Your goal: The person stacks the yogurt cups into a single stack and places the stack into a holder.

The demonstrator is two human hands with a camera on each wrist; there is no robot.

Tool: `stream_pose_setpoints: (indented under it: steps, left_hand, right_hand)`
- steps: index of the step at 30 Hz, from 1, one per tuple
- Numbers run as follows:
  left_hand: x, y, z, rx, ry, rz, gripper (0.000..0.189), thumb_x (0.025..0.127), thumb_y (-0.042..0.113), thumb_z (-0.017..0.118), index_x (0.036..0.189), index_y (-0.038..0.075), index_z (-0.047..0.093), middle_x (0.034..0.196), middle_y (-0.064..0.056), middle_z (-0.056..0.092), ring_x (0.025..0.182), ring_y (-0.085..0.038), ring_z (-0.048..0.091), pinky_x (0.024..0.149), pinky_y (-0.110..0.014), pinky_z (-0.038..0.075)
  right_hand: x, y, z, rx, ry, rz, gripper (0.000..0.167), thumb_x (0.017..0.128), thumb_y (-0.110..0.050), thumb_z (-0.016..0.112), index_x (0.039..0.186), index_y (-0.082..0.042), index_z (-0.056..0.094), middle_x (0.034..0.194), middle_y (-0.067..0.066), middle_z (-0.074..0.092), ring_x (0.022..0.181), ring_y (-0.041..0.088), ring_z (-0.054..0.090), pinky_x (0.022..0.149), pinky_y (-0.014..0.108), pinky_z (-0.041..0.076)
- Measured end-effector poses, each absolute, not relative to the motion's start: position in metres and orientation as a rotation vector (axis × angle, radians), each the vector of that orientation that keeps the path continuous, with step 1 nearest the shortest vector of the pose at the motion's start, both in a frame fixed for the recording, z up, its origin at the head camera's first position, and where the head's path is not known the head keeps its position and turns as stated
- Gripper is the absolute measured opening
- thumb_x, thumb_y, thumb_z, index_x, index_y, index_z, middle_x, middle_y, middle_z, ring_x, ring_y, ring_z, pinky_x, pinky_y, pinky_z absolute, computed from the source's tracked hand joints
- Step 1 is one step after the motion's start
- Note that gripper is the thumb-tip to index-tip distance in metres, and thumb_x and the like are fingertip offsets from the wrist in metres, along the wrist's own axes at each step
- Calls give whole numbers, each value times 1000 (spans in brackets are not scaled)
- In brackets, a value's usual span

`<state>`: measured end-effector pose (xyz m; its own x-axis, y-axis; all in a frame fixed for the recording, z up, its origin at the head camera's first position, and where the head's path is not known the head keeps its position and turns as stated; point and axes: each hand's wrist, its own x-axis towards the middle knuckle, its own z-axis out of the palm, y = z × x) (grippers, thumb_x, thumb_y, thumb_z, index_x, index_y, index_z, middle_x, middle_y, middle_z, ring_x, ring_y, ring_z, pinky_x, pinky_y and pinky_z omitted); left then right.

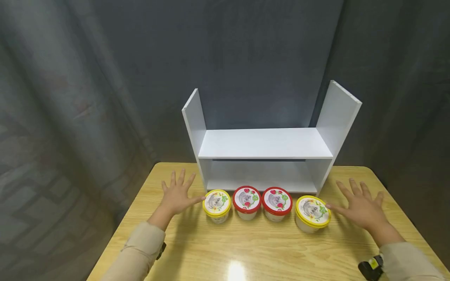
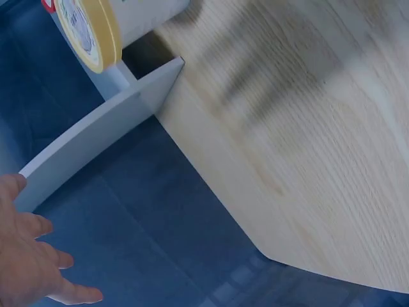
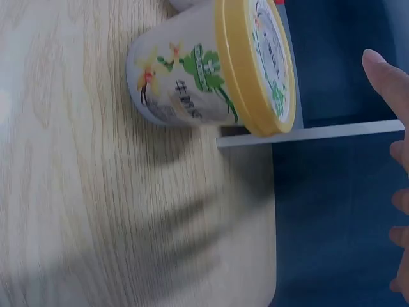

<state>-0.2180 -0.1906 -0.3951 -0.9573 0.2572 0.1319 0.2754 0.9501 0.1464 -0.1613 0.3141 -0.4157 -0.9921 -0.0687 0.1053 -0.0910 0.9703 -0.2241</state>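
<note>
We judge the left yellow-lidded tub (image 1: 216, 205) and right yellow-lidded tub (image 1: 313, 212) fairly light and stiff, though we can't tell whether they're full. The lids look smooth, perhaps slippery — we'd hold the sidewall just below the rim, gently, lest it dent. Both stand upright on the wooden table (image 1: 211, 249), near side of the white shelf unit (image 1: 265, 144), two red-lidded tubs (image 1: 247, 200) between them. The left hand (image 1: 176, 197), spread wide and empty, hovers just left of the row; the right hand (image 1: 363, 208), likewise, just right.
</note>
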Motion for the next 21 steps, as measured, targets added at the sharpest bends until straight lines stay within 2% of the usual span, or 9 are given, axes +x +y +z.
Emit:
stream_pose_setpoints:
  steps: [4, 9, 16, 21]
  left_hand:
    - [-217, -186, -399, -410, -3002, -262, 92, 67, 75, 39, 138, 19, 21, 142, -17, 5, 124, -44, -4, 85, -69, 0]
    - [-215, -179, -406, -426, -2982, -334, 94, 66, 73, 45, 139, 19, 19, 141, -17, 7, 124, -44, -2, 86, -69, 1]
    - [-214, -170, -417, -463, -2983, -397, 98, 64, 73, 48, 139, 18, 18, 141, -16, 8, 125, -42, -1, 87, -68, 3]
    - [-213, -163, -424, -476, -2992, -473, 98, 63, 69, 54, 138, 17, 20, 141, -17, 10, 125, -41, 2, 87, -68, 4]
  right_hand:
    - [-161, 309, -418, 138, -2996, 388, 89, 75, -61, 48, 137, -5, 16, 134, 34, 6, 116, 56, 0, 77, 70, -14]
    - [-160, 300, -425, 160, -2970, 450, 90, 74, -59, 51, 136, -3, 17, 134, 34, 8, 116, 55, 4, 79, 70, -13]
    - [-156, 290, -432, 151, -2948, 599, 89, 75, -53, 55, 135, 2, 17, 135, 33, 5, 118, 53, 1, 82, 67, -15]
    - [-154, 282, -442, 139, -2949, 714, 92, 75, -51, 57, 135, 3, 14, 132, 35, 11, 116, 55, 8, 83, 70, -5]
